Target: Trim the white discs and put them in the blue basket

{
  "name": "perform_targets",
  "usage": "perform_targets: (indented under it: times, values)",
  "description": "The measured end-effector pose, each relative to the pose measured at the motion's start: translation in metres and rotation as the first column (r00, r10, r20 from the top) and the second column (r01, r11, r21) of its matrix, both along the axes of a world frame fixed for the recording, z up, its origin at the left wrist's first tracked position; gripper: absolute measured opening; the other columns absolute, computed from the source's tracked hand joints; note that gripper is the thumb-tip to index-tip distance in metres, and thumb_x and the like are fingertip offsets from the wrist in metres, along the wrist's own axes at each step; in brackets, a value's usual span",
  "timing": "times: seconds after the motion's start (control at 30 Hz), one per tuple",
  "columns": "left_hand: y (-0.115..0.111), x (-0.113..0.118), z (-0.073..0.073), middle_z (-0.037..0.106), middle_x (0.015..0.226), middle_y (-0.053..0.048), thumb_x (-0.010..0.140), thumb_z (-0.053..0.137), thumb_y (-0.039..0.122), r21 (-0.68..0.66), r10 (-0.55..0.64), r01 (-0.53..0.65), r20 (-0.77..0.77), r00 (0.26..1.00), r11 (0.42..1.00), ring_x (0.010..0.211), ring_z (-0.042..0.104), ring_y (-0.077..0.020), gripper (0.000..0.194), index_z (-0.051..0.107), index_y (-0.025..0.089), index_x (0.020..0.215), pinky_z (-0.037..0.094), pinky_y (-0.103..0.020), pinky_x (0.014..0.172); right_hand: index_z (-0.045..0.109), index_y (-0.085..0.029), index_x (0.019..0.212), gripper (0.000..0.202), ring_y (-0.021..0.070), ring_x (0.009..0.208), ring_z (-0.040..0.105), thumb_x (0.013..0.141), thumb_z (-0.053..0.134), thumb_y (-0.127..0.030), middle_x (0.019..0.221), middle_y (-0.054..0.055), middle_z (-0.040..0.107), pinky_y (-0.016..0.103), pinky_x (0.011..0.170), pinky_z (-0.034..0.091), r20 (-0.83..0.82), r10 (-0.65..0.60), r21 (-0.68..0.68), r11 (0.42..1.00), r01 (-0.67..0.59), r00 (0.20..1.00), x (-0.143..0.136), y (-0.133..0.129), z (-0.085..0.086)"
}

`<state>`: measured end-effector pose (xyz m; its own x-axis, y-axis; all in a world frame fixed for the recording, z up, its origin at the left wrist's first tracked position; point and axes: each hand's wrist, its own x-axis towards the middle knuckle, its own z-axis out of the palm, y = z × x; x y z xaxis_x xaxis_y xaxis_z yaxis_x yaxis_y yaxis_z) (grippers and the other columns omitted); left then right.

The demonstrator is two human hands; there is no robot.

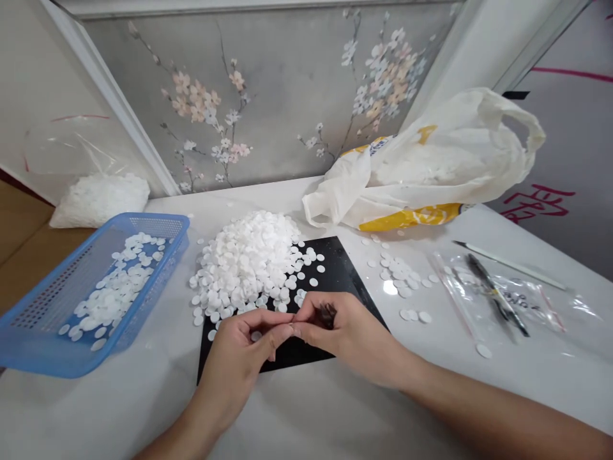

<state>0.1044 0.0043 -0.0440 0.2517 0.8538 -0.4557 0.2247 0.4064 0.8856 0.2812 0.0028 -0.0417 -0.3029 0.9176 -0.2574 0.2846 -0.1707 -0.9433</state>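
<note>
My left hand (249, 348) and my right hand (335, 322) meet fingertip to fingertip over a black mat (347, 271). Both are closed in a pinch; whatever lies between the fingertips is too small and hidden to make out. Something dark brown (327, 314) shows inside the curl of my right hand, its kind unclear. Just beyond my hands rises a large heap of small white discs (249, 255), spilling over the mat's far left part. Loose discs lie on the mat close to my fingers.
At left stands a blue plastic basket (122, 348) holding more discs, with a clear bag of white pieces (103, 195) behind it. A white plastic bag (431, 166) lies at the back right. Scattered discs (400, 271), a pen (498, 297), a white craft knife (512, 265) and clear bags (527, 300) lie at right.
</note>
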Motion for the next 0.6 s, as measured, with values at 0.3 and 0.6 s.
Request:
perform_targets:
  times: [0.3, 0.6]
  values:
    - [-0.006, -0.005, 0.0, 0.068, 0.081, -0.003, 0.084, 0.058, 0.043, -0.179, 0.1, -0.064, 0.2, 0.975, 0.982, 0.049, 0.037, -0.004, 0.027, 0.049, 0.018, 0.089, 0.032, -0.018, 0.053, 0.047, -0.02, 0.12, 0.045, 0.0113, 0.047, 0.046, 0.095, 0.027, -0.052, 0.052, -0.005, 0.046, 0.022, 0.049, 0.038, 0.203, 0.107, -0.017, 0.994, -0.106, 0.973, 0.015, 0.004, 0.006]
    - [-0.004, -0.009, 0.004, 0.069, 0.09, -0.007, 0.081, 0.062, 0.041, -0.236, 0.088, -0.037, 0.21, 0.974, 0.971, 0.052, 0.037, -0.0036, 0.031, 0.056, 0.015, 0.097, 0.035, -0.019, 0.059, 0.026, -0.022, 0.144, 0.048, 0.0168, 0.09, 0.057, 0.098, 0.024, -0.035, 0.1, 0.006, 0.059, 0.033, 0.082, 0.044, 0.313, 0.147, 0.216, 0.951, -0.222, 0.938, 0.015, 0.0, -0.002]
